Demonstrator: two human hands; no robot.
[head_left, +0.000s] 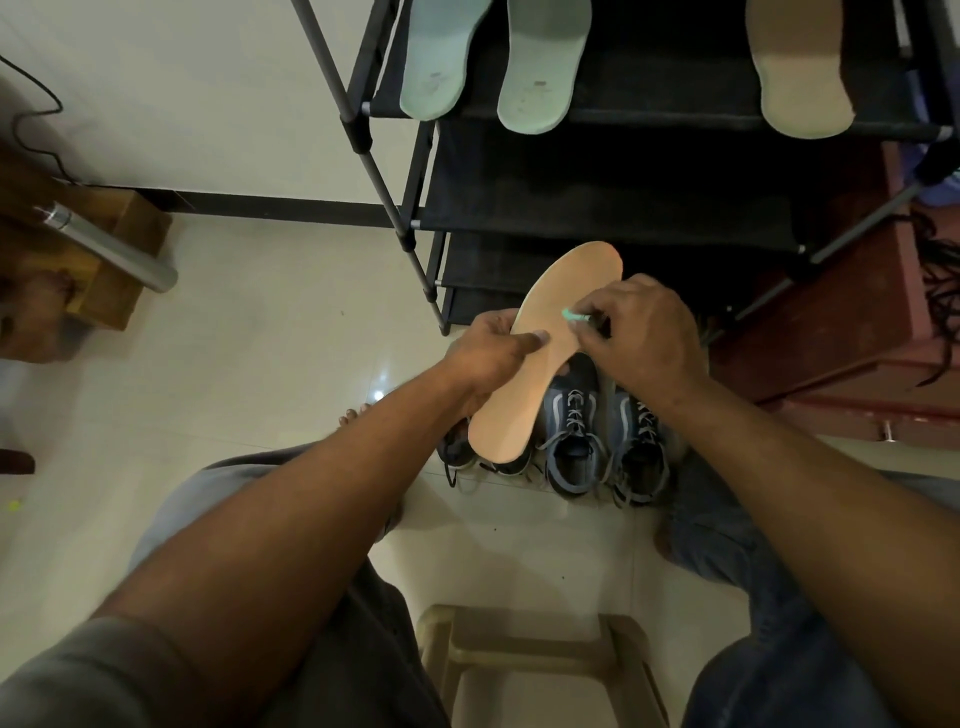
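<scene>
A tan insole (550, 332) is held up in front of me, toe end pointing away. My left hand (491, 358) grips its left edge, thumb lying across the top face. My right hand (641, 332) is curled at the insole's right edge and pinches a small light-green object (574, 315) against it; what that object is I cannot tell. Below the insole a pair of blue-grey laced sneakers (605, 447) stands on the floor, and another dark shoe (460, 449) is partly hidden under the insole.
A black shoe rack (597, 208) stands ahead; two pale green insoles (493, 57) and a beige insole (800, 73) lie on its top shelf. A beige plastic stool (535, 654) is between my knees. Wooden furniture with a metal tube (104, 244) sits left, a red-brown cabinet (841, 322) right.
</scene>
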